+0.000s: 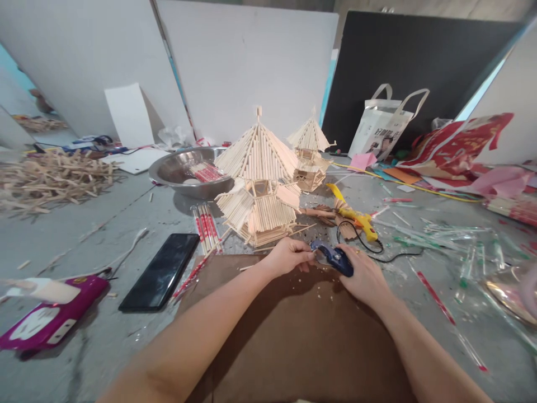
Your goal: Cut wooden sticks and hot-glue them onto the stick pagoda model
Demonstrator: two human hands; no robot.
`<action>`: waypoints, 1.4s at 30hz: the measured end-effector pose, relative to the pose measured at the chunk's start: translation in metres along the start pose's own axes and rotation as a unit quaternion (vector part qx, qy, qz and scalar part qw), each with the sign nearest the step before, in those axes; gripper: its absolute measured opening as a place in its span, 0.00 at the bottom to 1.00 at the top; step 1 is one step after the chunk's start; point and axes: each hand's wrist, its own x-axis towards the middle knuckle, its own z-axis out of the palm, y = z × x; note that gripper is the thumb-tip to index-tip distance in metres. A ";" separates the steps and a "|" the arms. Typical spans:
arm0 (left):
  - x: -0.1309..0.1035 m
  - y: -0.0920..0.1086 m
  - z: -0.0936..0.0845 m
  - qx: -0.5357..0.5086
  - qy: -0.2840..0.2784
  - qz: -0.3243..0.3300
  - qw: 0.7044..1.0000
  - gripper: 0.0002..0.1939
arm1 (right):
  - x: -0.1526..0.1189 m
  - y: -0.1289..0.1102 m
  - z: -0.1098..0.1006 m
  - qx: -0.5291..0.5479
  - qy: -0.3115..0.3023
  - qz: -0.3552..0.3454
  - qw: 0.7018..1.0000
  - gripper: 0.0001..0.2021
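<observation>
My right hand is closed round dark-blue clippers, whose front end points left. At that end, the thumb and fingers of my left hand are pinched together. What they hold is too small to make out. Both hands are above a brown board with tiny pale bits scattered on it. Just beyond them stands a pagoda-like model built of thin wooden sticks, with two tiers of sloping roof. A smaller stick model stands behind it to the right.
A steel bowl holds red-and-white packets. A black phone and a magenta device lie left. A yellow glue gun with a black cord lies right, near clear plastic wrappers. Stick packs lie beside the model.
</observation>
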 end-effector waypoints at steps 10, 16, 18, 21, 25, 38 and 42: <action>-0.001 -0.003 -0.001 0.198 0.058 0.091 0.974 0.13 | -0.001 -0.011 -0.004 0.023 -0.024 0.011 0.999 0.20; -0.003 0.001 -0.001 0.147 0.045 0.052 0.987 0.09 | -0.003 -0.012 -0.002 0.021 -0.033 0.010 0.999 0.20; -0.002 0.002 -0.001 0.100 0.036 0.025 0.994 0.07 | -0.003 -0.011 -0.001 0.024 -0.032 0.011 0.999 0.20; 0.000 0.000 -0.001 0.038 0.021 -0.002 0.999 0.05 | -0.003 -0.010 0.000 0.027 -0.032 0.012 0.999 0.21; 0.002 -0.004 -0.003 0.010 -0.003 -0.016 1.000 0.05 | -0.003 -0.011 -0.001 0.017 -0.034 0.020 0.999 0.19; 0.001 0.000 -0.008 -0.027 -0.033 -0.057 0.997 0.01 | -0.004 -0.015 -0.005 -0.016 -0.060 0.054 0.997 0.17; 0.001 0.000 -0.009 -0.025 -0.043 -0.061 0.997 0.04 | -0.003 -0.015 -0.005 -0.017 -0.065 0.057 0.996 0.16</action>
